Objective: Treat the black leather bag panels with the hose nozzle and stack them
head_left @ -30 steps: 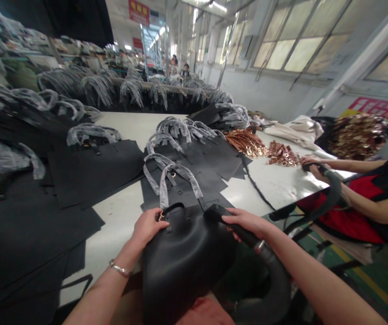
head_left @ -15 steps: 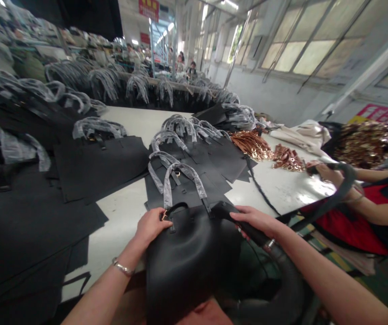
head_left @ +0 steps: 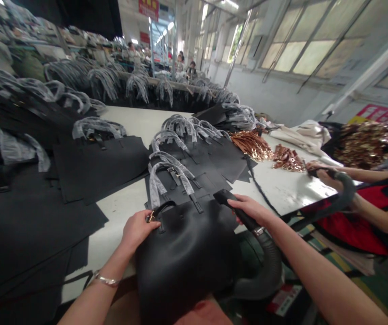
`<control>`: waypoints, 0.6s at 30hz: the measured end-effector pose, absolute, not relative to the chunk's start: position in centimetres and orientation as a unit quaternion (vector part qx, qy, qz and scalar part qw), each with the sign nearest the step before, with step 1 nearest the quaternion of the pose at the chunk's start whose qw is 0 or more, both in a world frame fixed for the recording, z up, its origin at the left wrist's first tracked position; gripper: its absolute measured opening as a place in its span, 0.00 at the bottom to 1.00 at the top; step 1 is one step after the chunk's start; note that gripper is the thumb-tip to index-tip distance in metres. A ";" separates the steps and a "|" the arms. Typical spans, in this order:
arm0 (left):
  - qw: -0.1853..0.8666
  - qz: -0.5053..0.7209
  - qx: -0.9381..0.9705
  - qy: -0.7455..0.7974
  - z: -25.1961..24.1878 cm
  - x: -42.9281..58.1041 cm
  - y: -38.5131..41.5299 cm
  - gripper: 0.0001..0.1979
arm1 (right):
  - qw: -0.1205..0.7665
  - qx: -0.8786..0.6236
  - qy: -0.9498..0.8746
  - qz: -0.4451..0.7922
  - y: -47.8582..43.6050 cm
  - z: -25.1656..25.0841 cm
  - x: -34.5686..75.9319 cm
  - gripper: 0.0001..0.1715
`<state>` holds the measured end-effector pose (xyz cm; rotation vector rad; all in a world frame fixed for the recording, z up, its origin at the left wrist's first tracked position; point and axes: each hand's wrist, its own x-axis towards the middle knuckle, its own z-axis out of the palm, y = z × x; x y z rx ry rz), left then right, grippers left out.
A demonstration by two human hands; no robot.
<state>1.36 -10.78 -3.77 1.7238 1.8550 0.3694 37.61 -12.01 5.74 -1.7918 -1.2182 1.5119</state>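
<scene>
A black leather bag panel (head_left: 187,243) hangs over the near table edge toward my lap, with a plastic-wrapped handle (head_left: 180,178) standing at its top. My left hand (head_left: 140,230) is closed at its upper left, pinching a short black strap (head_left: 164,207) with a gold buckle. My right hand (head_left: 250,210) is wrapped round a black wand-like hand tool (head_left: 244,214), whose thick ribbed hose (head_left: 271,266) curves down below the table. The tool's blunt end lies close to the panel's upper right edge; I cannot tell whether they touch.
More black panels with wrapped handles (head_left: 194,155) lie beyond on the white table (head_left: 128,115), and others (head_left: 102,162) at left. Brown straps with gold fittings (head_left: 253,144) lie at right. Another person's hands (head_left: 325,174) hold a similar hosed tool there.
Both my hands have shifted slightly, the left one to the left with the panel and strap. The wrapped handle has tipped left and away. The other person's hands have moved a little.
</scene>
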 end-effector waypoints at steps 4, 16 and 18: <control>0.296 0.137 0.652 0.685 -3.9 0.8 -10.4 0.14 | 0.205 -0.643 -0.436 0.596 -11.9 4.6 37.6 0.14; 0.362 0.277 0.496 0.739 -3.5 -3.2 -10.3 0.18 | 0.360 -0.641 -0.463 0.495 -12.2 6.9 39.7 0.17; 0.366 0.296 0.473 0.745 -3.4 -3.9 -10.5 0.20 | 0.356 -0.642 -0.466 0.494 -14.3 7.1 40.6 0.20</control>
